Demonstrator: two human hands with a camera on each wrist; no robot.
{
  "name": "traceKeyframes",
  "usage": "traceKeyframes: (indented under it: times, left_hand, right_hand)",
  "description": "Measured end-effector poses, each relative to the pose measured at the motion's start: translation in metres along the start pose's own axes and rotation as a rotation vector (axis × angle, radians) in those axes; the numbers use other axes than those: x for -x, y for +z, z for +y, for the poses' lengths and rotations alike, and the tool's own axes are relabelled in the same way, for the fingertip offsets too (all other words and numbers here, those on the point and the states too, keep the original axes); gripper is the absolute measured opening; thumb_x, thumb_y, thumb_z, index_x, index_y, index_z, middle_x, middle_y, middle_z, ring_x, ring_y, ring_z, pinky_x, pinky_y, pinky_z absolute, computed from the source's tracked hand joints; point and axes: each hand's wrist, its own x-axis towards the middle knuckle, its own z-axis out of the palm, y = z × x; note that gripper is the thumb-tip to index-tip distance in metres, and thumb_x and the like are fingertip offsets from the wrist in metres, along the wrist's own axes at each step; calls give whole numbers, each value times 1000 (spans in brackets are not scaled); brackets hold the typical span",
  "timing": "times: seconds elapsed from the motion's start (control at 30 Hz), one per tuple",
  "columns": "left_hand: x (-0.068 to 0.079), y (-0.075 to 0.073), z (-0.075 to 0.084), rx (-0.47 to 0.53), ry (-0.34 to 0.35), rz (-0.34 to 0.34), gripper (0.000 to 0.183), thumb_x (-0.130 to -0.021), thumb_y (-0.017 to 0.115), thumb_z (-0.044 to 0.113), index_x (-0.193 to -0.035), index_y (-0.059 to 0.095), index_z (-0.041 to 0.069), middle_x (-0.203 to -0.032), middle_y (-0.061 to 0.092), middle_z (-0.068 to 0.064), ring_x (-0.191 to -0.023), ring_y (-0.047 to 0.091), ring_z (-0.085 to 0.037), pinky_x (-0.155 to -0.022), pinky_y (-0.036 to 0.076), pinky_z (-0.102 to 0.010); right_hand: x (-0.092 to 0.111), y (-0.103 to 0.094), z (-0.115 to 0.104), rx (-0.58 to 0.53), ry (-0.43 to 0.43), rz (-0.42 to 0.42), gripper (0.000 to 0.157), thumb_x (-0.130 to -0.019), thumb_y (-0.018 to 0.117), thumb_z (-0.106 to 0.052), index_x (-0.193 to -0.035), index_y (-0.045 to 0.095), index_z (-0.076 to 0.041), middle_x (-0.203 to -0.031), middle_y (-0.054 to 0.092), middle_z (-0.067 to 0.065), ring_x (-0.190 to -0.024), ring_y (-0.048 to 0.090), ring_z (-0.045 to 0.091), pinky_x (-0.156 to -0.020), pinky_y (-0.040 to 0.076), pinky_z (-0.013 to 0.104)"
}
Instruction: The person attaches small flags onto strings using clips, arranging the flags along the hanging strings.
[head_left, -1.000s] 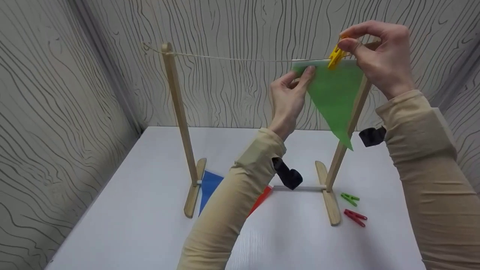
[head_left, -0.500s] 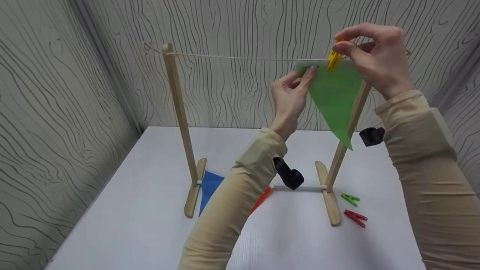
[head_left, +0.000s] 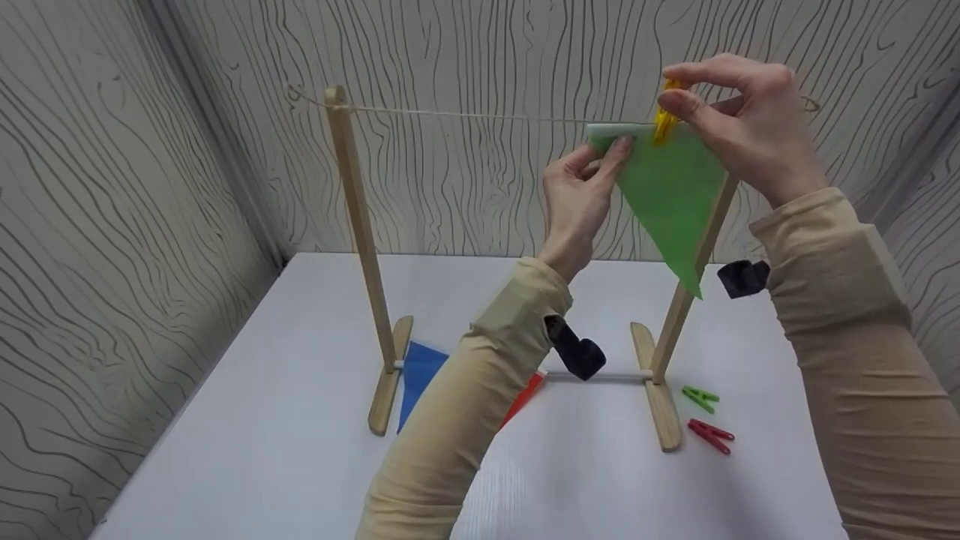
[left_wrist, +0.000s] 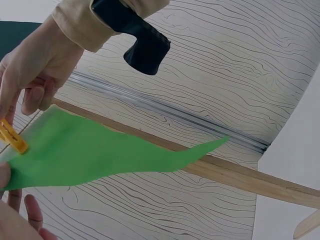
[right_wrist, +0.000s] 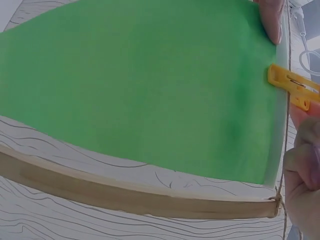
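Observation:
A green triangular pennant [head_left: 667,195] hangs point down at the right end of a thin string [head_left: 465,115]. My left hand [head_left: 581,195] pinches its top left corner between thumb and fingers. Between thumb and index finger, my right hand [head_left: 765,120] pinches a yellow clothespin [head_left: 664,124]. The clothespin's tips overlap the pennant's pale top edge at the string, as the right wrist view shows too, with the clothespin [right_wrist: 292,85] across string and edge. On the table, a blue pennant [head_left: 421,375] and a red pennant [head_left: 525,397] lie partly hidden under my left forearm.
Two wooden posts, the left post [head_left: 358,225] and the right post [head_left: 690,300], carry the string. A white rod [head_left: 600,376] joins their feet. A green clothespin [head_left: 700,398] and a red clothespin [head_left: 710,435] lie on the white table [head_left: 247,420] by the right foot.
My right hand has moved slightly left and down with the yellow clothespin, which now stands more upright. The pennant's top edge has dipped a little below the string at its left.

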Motion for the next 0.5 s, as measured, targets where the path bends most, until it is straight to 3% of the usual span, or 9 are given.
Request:
traceKeyframes:
  times: [0.23,0.5]
  left_hand:
    - [3,-4,-2,-8,0,-14,26,-99,65,21,-118,73,4,-120,71,-12,-94,66,-3,-88,48,-20]
    - [1,-7,-3,-12,-6,-14,29,-98,67,21,-121,70,5,-123,68,-11,-83,58,0,-76,44,-15]
  right_hand:
    - [3,4,3,-26,40,13,31,-95,70,-16,-123,71,-5,-114,70,-8,-79,63,-19,-72,50,3]
    - [6,6,6,-71,70,15,38,-92,72,-13,-130,68,-8,-120,68,-4,-70,66,-15,-67,50,4]
